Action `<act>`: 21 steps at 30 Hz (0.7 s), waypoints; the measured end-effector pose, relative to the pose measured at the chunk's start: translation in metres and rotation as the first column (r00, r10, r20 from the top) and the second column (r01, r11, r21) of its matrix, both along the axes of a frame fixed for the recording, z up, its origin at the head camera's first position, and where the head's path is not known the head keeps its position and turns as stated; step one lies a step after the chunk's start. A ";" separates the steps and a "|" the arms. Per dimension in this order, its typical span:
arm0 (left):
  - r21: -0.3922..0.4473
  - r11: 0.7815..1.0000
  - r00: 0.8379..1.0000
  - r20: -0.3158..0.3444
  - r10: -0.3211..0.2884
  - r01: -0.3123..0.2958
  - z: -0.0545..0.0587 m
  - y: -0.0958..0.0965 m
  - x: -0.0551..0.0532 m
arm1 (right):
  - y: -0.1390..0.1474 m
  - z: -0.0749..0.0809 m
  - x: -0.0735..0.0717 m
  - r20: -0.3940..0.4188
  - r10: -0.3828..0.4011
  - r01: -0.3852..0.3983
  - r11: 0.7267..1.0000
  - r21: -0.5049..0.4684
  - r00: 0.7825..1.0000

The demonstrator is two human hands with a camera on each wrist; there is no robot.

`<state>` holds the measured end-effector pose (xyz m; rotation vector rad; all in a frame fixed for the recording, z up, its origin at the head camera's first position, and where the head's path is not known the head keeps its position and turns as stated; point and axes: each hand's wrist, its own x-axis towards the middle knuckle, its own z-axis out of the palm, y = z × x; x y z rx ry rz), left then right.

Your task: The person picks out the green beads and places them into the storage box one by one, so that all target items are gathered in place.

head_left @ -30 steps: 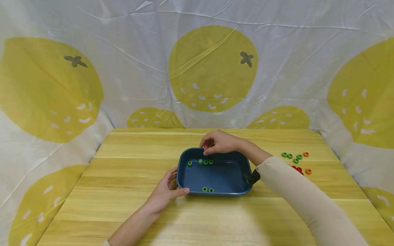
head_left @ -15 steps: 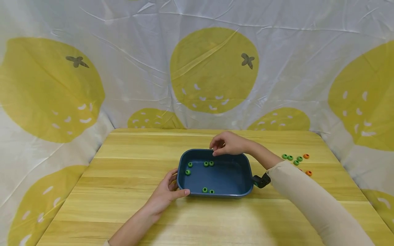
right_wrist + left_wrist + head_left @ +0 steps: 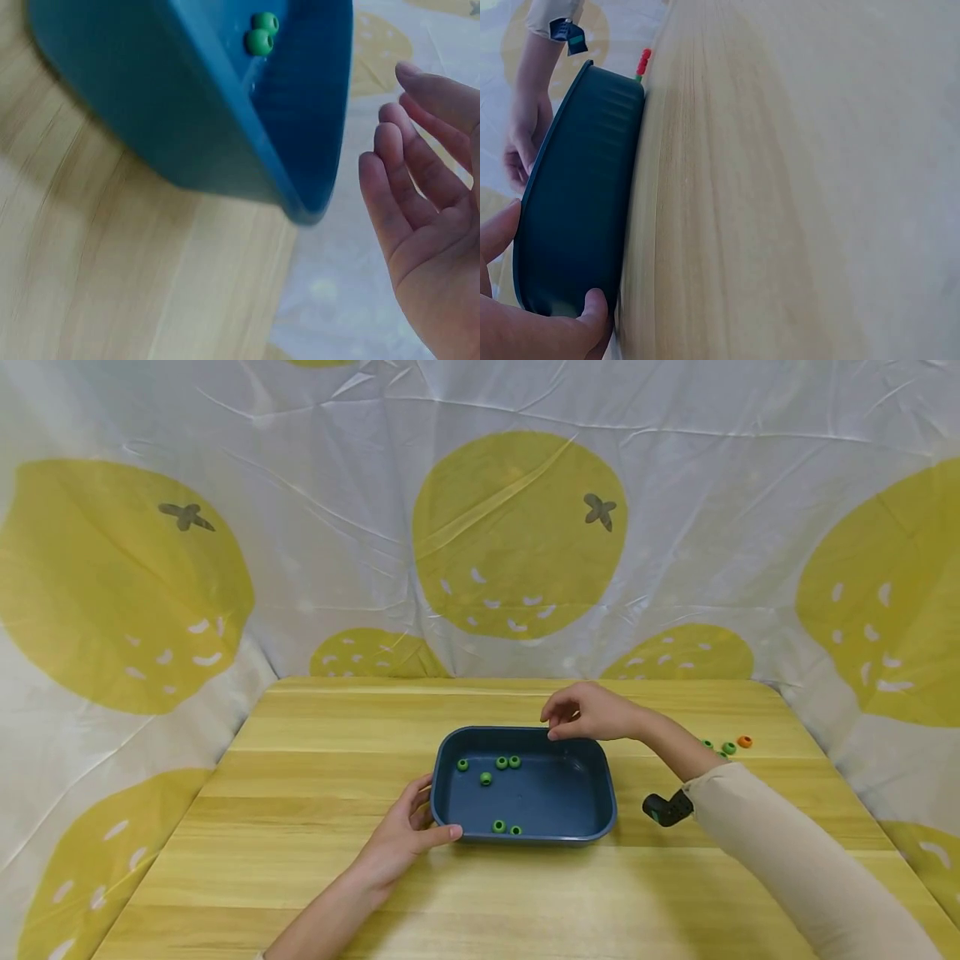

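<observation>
A blue rectangular plastic basin (image 3: pixel 555 797) stands on the table. In the head view my left hand (image 3: pixel 397 831) holds its left end, thumb on the front rim and fingers along the side; the left wrist view shows this hand (image 3: pixel 547 330) against the basin's wall. Several green beads lie inside, one green bead (image 3: pixel 486 779) apart on the floor of it, others by the back and front walls. My right hand (image 3: pixel 592 714) hovers above the back rim at the right. In the right wrist view its fingers (image 3: pixel 409 176) are loosely bent, with nothing between them.
Green beads (image 3: pixel 728 748) and an orange bead (image 3: pixel 745 742) lie on the table at the right, partly hidden by the right forearm. Red beads (image 3: pixel 643 60) show beyond the basin in the left wrist view. A patterned cloth (image 3: pixel 517 543) hangs behind the table (image 3: pixel 360 702).
My right hand has moved right along the back rim. One green bead has dropped in, rolled to the left wall and come back toward the middle. The left hand stays on the basin.
</observation>
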<state>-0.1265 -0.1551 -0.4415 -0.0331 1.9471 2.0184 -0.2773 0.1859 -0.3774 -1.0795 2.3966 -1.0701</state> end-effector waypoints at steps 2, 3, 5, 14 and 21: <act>-0.001 1.000 1.000 0.001 0.001 -0.001 0.000 0.000 0.000 | 0.006 0.000 0.001 0.006 -0.018 0.018 1.000 0.001 1.000; -0.002 1.000 1.000 -0.001 -0.001 0.001 0.000 0.000 0.000 | 0.009 0.000 0.002 0.009 -0.026 0.026 1.000 0.000 1.000; 0.003 1.000 1.000 -0.003 -0.006 0.006 0.000 -0.001 0.000 | 0.016 -0.001 0.003 0.017 -0.043 0.043 0.999 0.002 0.999; -0.004 1.000 1.000 0.000 -0.004 0.004 -0.002 0.001 -0.001 | 0.042 -0.007 0.009 0.032 -0.110 0.110 0.994 -0.005 0.993; -0.002 1.000 1.000 0.004 -0.004 0.004 0.000 0.000 0.001 | 0.061 -0.013 0.014 0.044 -0.153 0.152 0.988 0.012 0.987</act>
